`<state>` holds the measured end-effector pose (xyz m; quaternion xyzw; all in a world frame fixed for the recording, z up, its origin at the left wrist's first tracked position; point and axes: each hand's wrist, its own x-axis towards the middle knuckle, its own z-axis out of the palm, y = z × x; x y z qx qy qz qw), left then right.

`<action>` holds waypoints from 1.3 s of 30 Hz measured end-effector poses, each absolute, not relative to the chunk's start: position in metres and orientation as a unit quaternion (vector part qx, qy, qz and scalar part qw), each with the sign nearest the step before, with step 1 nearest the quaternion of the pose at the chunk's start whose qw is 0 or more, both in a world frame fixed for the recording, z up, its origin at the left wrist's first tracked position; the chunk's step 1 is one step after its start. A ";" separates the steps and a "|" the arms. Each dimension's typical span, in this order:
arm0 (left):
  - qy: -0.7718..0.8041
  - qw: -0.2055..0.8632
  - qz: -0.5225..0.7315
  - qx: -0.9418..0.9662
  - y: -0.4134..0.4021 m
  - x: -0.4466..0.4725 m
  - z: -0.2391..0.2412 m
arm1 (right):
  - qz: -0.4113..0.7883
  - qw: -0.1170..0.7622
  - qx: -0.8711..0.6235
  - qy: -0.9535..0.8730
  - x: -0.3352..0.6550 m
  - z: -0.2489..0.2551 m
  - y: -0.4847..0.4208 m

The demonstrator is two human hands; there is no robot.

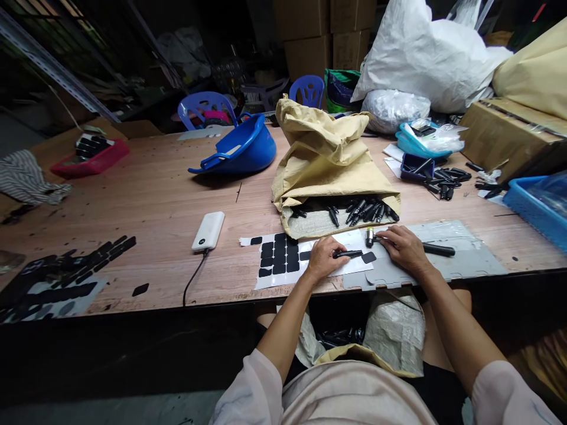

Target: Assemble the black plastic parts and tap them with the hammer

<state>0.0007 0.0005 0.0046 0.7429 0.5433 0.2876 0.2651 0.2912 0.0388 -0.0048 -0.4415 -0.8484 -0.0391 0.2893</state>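
My left hand is closed on a slim black pen-like piece, which points to the right just above the work surface. My right hand is wrapped round a small hammer; its metal head with a yellowish end shows left of my fingers, its black handle to the right. Under my left hand lies a white sheet bearing rows of black rounded stickers. One loose black sticker lies between my hands. A grey board lies under my right hand.
Ahead, an open tan sack spills black pen-like pieces. Left of it are a white power bank with a cable and a blue basin. Another sack sits on my lap. A blue tray stands at right.
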 end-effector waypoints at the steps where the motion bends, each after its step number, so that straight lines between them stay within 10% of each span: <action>1: 0.540 0.266 0.280 0.748 -0.002 0.000 0.007 | -0.043 0.289 -0.443 -0.848 0.291 -0.005 0.038; 13: 0.466 0.219 0.277 0.811 -0.113 0.006 -0.004 | -0.071 0.294 -0.450 -0.840 0.287 -0.008 0.036; 26: 0.773 0.224 0.280 0.523 0.088 0.019 0.045 | -0.028 0.283 -0.478 -0.831 0.286 -0.004 0.034; 39: 0.611 0.260 0.298 0.685 0.034 0.004 0.038 | -0.024 0.286 -0.483 -0.827 0.285 -0.003 0.033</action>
